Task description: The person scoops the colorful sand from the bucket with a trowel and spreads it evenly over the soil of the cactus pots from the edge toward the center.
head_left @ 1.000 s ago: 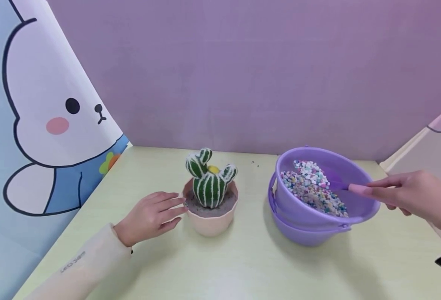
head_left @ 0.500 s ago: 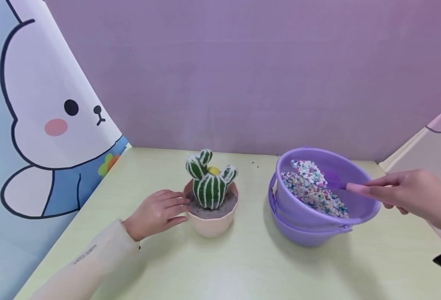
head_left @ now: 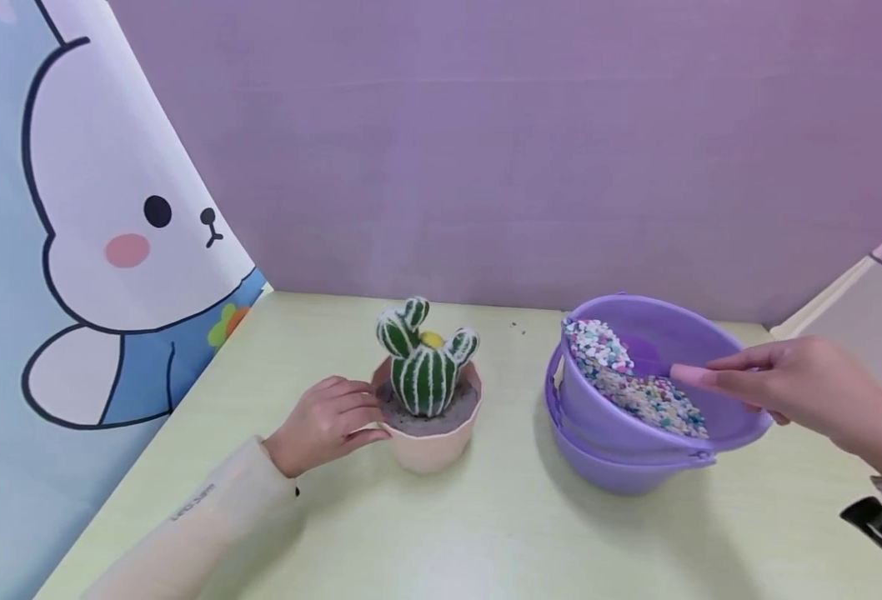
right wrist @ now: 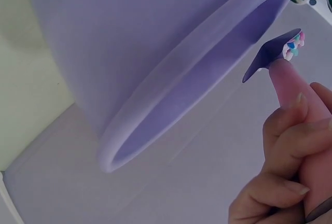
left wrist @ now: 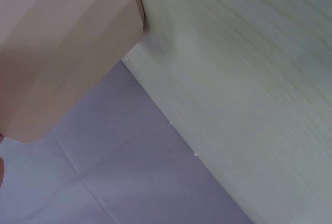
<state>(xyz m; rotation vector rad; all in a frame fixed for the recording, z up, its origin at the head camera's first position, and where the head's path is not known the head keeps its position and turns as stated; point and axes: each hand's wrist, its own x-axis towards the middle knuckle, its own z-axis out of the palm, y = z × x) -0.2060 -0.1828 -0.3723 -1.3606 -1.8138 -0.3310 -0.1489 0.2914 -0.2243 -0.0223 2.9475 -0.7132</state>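
My right hand grips the pink handle of a small toy shovel. Its purple blade is heaped with white, pink and blue pebbles and rises at the left side of the upper purple bucket. More pebbles lie in that tilted bucket, which sits in another purple bucket. My left hand reaches to a pale pink flowerpot, fingers and thumb at its left rim. In the pot, a green-and-white cactus with a yellow flower stands in grey filling. The left wrist view shows mostly the pot's side.
The pale wooden table runs up to a purple backdrop. A cartoon-printed panel borders the left side. Dark specks lie between pot and buckets, near the backdrop.
My left hand has come right, onto the pot's rim. My right hand has drawn the loaded shovel left across the bucket, toward its left rim. The view has shifted slightly.
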